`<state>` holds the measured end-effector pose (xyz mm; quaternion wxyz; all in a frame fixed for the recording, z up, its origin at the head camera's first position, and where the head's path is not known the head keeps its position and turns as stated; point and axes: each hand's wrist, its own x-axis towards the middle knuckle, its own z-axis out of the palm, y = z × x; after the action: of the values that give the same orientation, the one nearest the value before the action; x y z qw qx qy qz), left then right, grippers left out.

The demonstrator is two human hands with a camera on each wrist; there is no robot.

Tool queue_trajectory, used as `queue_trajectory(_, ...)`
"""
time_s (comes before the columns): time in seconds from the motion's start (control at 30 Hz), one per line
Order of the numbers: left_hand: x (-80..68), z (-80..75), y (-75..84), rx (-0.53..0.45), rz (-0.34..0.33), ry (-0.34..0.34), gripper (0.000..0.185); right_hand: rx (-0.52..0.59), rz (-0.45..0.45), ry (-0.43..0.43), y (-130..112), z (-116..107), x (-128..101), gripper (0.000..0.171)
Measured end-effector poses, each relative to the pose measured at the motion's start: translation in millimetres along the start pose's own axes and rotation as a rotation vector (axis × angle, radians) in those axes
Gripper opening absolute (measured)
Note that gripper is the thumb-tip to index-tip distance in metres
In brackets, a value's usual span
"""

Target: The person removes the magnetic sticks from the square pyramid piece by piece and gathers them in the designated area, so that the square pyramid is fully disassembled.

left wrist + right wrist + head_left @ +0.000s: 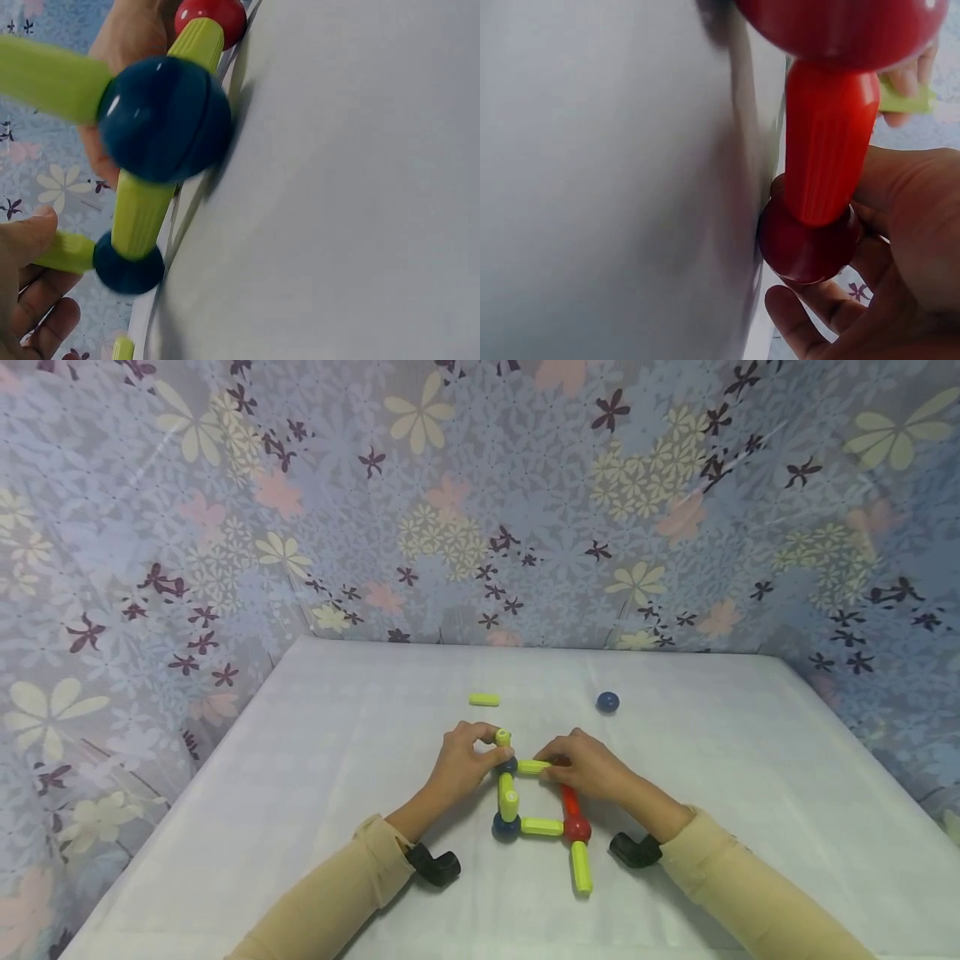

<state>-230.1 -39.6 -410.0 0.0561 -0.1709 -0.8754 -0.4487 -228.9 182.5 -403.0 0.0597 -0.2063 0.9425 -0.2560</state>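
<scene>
Head view: two hands work on a square frame (542, 827) of sticks and balls, in the middle of the worktop (712, 718).
From where I stand, the left hand (462, 767) pinches an upright green stick (503, 740) on the far blue ball (509, 767), while the right hand (591, 768) holds its fingers around the far red ball (810, 244). The step in hand seems to be tightening these far corners; whether the green crossbar (532, 767) sits fully in, I cannot tell. Next move calls, I think, for firm support and straight pushing.
</scene>
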Motion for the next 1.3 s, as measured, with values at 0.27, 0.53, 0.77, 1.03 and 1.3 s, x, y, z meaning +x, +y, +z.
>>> queue_trajectory(0.27, -4.5, -9.8, -17.8, 0.044, -0.108, -0.094, 0.022, 0.001, 0.042, 0.007, 9.7, -2.5, -10.3, 0.023)
queue_trajectory(0.53, -3.4, -12.4, -25.6, 0.207, -0.037, -0.154, 0.019, 0.004, 0.051, 0.007, 10.2, -4.4, -15.8, 0.023)
queue_trajectory(0.77, -5.3, -11.1, -25.3, 0.215, -0.024, -0.163, 0.019, 0.013, 0.004, 0.015, 1.8, -7.1, -14.4, 0.029)
queue_trajectory(1.03, -7.1, -8.7, -19.8, 0.199, -0.006, -0.190, 0.020, 0.012, -0.088, -0.032, -10.4, -4.8, -1.2, 0.039)
queue_trajectory(1.3, -7.6, -7.0, -19.8, 0.192, -0.010, -0.188, 0.019, -0.024, -0.062, -0.066, -13.0, -0.9, 1.2, 0.036)
